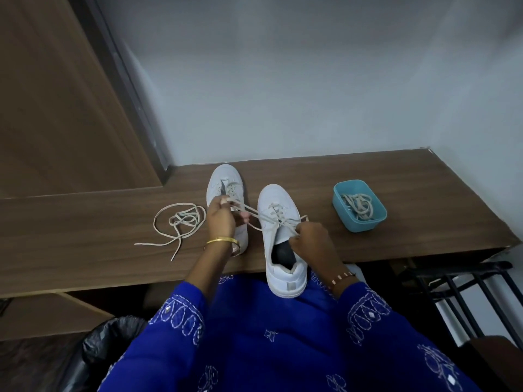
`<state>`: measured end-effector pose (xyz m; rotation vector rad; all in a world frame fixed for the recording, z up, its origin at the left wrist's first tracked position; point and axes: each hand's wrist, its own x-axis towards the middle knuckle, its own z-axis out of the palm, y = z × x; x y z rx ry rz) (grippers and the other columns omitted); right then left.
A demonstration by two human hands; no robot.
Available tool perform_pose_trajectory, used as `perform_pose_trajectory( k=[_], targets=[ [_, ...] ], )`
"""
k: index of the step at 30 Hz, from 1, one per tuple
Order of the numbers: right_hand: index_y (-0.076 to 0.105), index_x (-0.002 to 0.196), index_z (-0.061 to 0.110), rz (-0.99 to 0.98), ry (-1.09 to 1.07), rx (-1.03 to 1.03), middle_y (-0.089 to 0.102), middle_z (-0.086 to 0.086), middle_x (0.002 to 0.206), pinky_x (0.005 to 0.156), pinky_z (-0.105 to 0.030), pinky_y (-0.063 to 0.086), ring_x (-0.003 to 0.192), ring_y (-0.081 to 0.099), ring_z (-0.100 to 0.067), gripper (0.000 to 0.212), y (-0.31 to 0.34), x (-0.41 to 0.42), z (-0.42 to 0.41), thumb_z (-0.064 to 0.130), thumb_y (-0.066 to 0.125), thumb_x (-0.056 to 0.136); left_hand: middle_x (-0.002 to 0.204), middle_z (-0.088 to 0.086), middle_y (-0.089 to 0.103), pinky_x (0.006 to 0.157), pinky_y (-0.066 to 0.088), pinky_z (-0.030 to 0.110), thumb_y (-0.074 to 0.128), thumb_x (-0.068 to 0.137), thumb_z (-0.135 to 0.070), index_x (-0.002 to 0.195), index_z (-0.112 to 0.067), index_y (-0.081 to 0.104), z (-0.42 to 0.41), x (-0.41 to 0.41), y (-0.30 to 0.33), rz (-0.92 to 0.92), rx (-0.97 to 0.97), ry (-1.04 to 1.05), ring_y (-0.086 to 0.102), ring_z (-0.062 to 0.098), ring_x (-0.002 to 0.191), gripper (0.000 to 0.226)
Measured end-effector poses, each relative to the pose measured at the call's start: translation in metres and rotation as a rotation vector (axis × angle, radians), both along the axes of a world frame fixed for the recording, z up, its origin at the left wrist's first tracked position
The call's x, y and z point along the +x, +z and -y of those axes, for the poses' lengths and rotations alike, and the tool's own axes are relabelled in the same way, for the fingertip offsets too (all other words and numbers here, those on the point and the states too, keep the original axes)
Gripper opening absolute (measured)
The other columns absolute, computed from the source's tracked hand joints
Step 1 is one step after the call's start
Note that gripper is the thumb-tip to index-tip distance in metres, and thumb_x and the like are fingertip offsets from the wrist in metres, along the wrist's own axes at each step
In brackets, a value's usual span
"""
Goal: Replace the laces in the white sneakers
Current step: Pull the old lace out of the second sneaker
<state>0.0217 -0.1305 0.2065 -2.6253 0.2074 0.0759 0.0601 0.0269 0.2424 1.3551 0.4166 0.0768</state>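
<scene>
Lace (256,219) ends apparently in 2 hands

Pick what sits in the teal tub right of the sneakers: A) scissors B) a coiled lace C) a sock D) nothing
B: the teal tub on the desk holds a coiled lace, much like the loose lace lying left of the sneakers.

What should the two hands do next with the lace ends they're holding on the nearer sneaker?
Probably draw both ends taut and even. The left hand and right hand each pinch an end of the lace threaded through the nearer sneaker, and the crossings look slack. Then feed the next eyelets.
</scene>
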Motion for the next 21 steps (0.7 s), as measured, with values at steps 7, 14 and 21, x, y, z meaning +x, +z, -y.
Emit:
perform_pose_trajectory(
  k=[7,14,21],
  targets=[
    [0.063,0.092,0.007,0.046,-0.026,0.086,0.066,-0.007,0.089,0.067,-0.028,0.041,0.086,0.060,-0.024,0.017,0.002,-0.001,0.005,0.020,0.060,0.082,0.108,0.023,0.057,0.084,0.041,0.037,0.046,0.085,0.000,0.106,-0.002,0.057,-0.004,-0.002,-0.023,-0.024,0.757,0.017,0.053,0.036,0.102,0.024],
    [0.045,0.084,0.015,0.172,-0.008,0.145,0.057,-0.005,0.076,0.058,-0.025,0.033,0.069,0.050,-0.019,0.021,-0.001,-0.001,0.000,0.018,0.065,0.079,0.073,0.007,0.067,0.064,0.047,0.035,0.043,0.068,-0.017,0.083,-0.010,0.070,0.024,-0.015,-0.038,0.607,1.454,-0.421,0.063,0.030,0.071,0.032],
    [0.056,0.080,0.006,0.141,0.025,0.181,0.064,-0.013,0.083,0.065,-0.029,0.038,0.079,0.058,-0.028,0.007,0.000,-0.003,0.006,0.006,0.063,0.080,0.096,0.011,0.065,0.075,0.045,0.032,0.056,0.088,-0.026,0.095,-0.010,0.071,0.029,0.002,-0.038,0.291,1.404,-0.551,0.059,0.029,0.092,0.022]
  ],
)
